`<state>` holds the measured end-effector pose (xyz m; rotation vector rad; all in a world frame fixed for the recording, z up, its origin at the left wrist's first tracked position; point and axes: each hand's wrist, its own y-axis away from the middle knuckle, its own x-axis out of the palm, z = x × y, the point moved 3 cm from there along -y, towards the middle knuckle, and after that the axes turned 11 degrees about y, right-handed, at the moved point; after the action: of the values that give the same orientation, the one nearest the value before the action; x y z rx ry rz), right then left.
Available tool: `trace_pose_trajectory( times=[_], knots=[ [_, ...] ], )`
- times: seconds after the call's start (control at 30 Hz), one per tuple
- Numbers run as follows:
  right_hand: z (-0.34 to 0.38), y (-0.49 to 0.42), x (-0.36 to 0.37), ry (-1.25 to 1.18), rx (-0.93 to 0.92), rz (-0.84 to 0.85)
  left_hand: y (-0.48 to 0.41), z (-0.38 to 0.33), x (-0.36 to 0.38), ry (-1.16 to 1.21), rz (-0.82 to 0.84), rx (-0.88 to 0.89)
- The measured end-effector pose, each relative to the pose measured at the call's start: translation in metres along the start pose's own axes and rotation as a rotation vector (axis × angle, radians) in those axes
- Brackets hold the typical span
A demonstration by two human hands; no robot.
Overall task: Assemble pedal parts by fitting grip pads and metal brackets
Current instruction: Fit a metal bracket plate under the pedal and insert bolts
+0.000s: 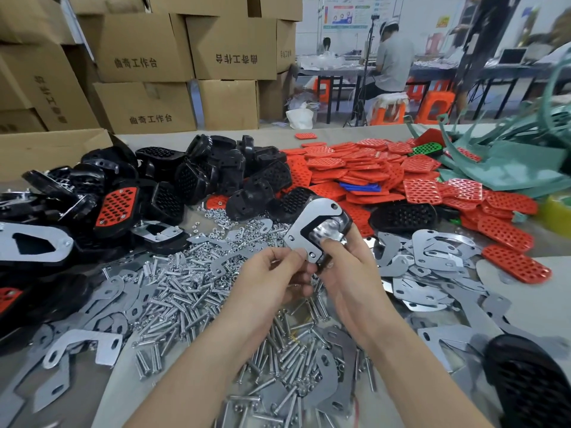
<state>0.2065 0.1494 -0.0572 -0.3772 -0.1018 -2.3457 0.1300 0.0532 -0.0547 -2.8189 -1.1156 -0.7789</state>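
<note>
Holding a black pedal (345, 223) with a metal bracket (310, 225) sitting on it, up over the screw pile (185, 291). Pinching the bracket's bottom corner with the left hand (275, 274), gripping the pedal with the right hand (350, 268), thumb in the opening. Got red grip pads (370, 171) heaped behind.

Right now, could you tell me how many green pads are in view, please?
1: the green pad lies at the far edge of the red pile; others may be buried.

pedal (330, 230): bracket (309, 220) and right hand (352, 276) are covering most of it.
corner pedal (531, 381): frame edge is cutting it off.
posters (349, 12): text is showing too small.
</note>
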Motion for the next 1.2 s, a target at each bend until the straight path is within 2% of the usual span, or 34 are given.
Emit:
trace_pose_trajectory(
  times=[0.2, 0.8, 1.2],
  knots=[
    [0.0005, -0.0013, -0.0011, -0.011, -0.009, -0.034, 0.003, 0.0033, 0.0067, 0.188, 0.006, -0.088],
    [0.0026, 0.0014, -0.0021, -0.001, 0.003, -0.019, 0.0042, -0.0019, 0.0062, 0.136, 0.04, -0.1],
    [0.0061, 0.0033, -0.0032, 0.023, 0.035, -0.121, 0.0042, -0.0015, 0.0035, 0.078, 0.071, -0.127]
  ],
)
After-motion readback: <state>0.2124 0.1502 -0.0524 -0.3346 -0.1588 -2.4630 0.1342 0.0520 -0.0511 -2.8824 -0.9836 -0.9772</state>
